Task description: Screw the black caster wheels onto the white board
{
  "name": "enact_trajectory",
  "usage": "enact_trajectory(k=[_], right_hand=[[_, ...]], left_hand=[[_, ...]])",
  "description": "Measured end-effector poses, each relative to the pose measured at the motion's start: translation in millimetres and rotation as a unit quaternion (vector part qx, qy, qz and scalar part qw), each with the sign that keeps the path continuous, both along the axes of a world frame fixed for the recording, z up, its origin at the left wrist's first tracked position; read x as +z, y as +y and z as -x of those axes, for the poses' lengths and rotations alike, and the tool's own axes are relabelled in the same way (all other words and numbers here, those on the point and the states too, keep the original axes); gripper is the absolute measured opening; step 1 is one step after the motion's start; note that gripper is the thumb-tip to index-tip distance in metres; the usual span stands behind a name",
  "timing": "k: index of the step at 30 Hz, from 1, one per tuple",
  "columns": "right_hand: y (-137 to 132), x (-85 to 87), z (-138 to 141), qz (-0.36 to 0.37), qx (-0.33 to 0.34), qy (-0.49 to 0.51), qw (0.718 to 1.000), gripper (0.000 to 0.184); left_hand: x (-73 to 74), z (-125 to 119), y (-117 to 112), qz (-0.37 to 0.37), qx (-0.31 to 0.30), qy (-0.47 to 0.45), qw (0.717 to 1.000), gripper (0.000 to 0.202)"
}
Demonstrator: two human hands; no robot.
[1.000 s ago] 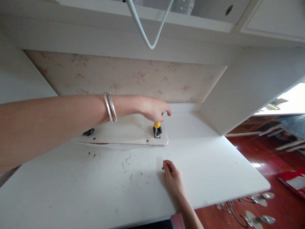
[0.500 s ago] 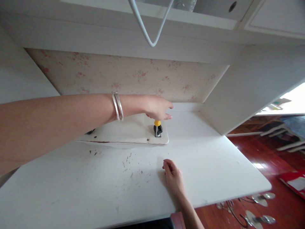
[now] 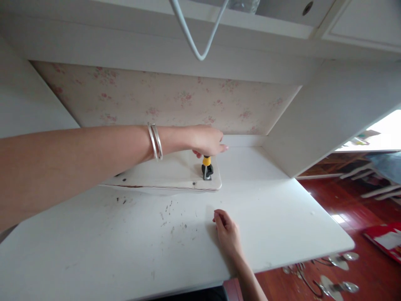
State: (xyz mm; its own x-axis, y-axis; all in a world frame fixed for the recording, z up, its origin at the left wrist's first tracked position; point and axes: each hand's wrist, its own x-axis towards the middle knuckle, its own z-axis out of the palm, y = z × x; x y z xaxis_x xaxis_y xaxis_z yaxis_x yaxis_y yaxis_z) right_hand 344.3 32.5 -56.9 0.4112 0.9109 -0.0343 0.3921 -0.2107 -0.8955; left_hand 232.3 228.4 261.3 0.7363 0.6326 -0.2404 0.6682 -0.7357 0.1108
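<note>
My left arm reaches across from the left, two silver bangles (image 3: 155, 141) on the wrist. My left hand (image 3: 208, 141) is closed over the top of a small screwdriver (image 3: 206, 164) with a yellow handle and a black collar. The screwdriver stands upright on the right end of a worn white board (image 3: 169, 174), next to a screw hole. The board lies flat on the white desk (image 3: 275, 217). My right hand (image 3: 227, 235) rests on the desk nearer me, fingers curled under, with nothing visible in them.
Dark specks and shavings (image 3: 171, 207) lie on the desk in front of the board. A floral back panel (image 3: 163, 98) and a white side panel (image 3: 316, 121) close in the alcove. A white wire loop (image 3: 198, 46) hangs overhead. Metal parts (image 3: 336, 286) lie on the red floor at right.
My left hand opened its fingers over the screwdriver handle half a second ago and has closed down on it again. The right hand and the board have stayed put.
</note>
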Motion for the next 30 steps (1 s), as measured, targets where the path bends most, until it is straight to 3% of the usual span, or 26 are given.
enact_trajectory(k=[2, 6, 8, 10, 14, 20, 27, 30], right_hand=[[0, 1.0, 0, -0.002, 0.001, 0.0, 1.0, 0.037], [0, 3.5, 0, -0.003, 0.002, -0.001, 1.0, 0.037], [0, 4.2, 0, -0.003, 0.001, -0.001, 1.0, 0.037], [0, 4.3, 0, -0.002, 0.001, -0.002, 1.0, 0.037], [0, 4.0, 1, -0.003, 0.001, -0.003, 1.0, 0.038], [0, 7.7, 2, -0.002, -0.001, -0.008, 1.0, 0.037], [0, 11.0, 3, -0.009, -0.005, -0.015, 1.0, 0.036], [0, 11.2, 3, -0.01, -0.003, -0.015, 1.0, 0.036]], left_hand=[[-0.2, 2, 3, 0.005, 0.002, 0.007, 1.0, 0.048], [1.4, 2, 3, 0.0, -0.134, 0.009, 0.991, 0.053], [1.5, 2, 1, 0.001, -0.167, -0.001, 0.986, 0.054], [0.5, 2, 1, -0.005, -0.138, -0.02, 0.99, 0.053], [-0.7, 5, 1, -0.002, -0.021, -0.017, 1.0, 0.055], [3.7, 9, -6, -0.017, -0.149, -0.001, 0.989, 0.061], [0.7, 11, -3, -0.014, -0.059, -0.019, 0.998, 0.047], [0.0, 11, -1, -0.037, -0.081, -0.021, 0.996, 0.048]])
